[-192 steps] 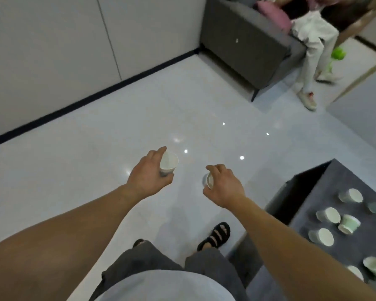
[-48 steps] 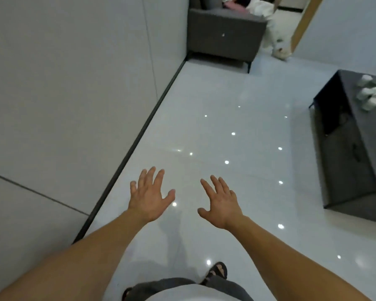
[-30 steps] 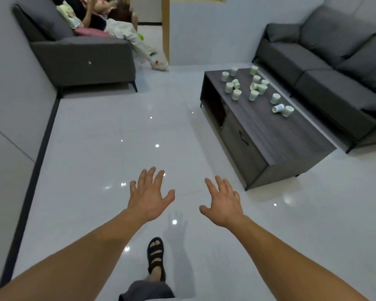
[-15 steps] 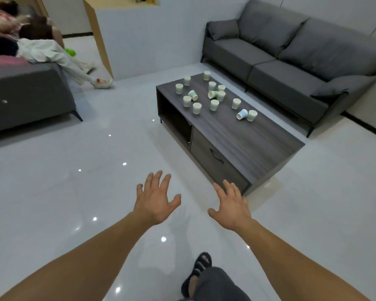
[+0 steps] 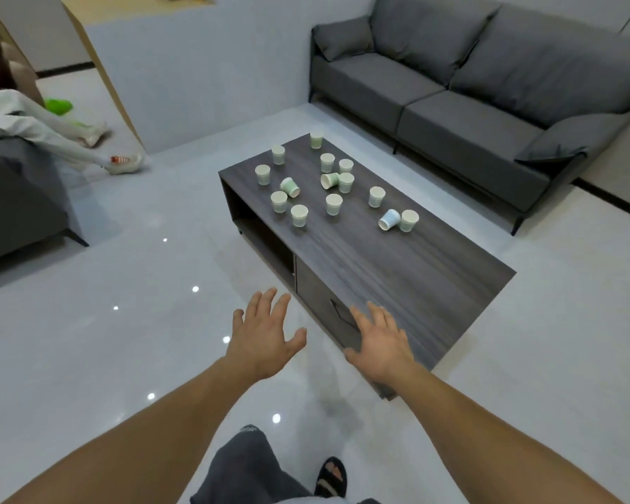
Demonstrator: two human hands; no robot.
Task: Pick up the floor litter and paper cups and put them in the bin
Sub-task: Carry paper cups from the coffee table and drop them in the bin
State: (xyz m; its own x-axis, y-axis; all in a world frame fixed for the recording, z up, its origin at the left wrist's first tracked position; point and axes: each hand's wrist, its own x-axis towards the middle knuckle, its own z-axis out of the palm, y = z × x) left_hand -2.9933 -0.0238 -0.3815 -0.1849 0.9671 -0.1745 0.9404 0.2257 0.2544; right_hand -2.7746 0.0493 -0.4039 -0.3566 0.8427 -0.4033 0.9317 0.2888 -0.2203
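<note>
On the far half of the dark wood coffee table (image 5: 397,271) sit the paper cups (image 5: 334,204), most upright and three tipped over, one of them a pale blue cup (image 5: 389,219). Both hands are empty with fingers spread: the left hand (image 5: 260,336) over the glossy floor (image 5: 124,321), the right hand (image 5: 381,343) over the table's near end. A grey sofa (image 5: 470,92) stands behind.

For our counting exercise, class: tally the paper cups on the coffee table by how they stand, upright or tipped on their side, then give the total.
Upright cups: 11
Cups on their side: 3
Total on the coffee table: 14
</note>
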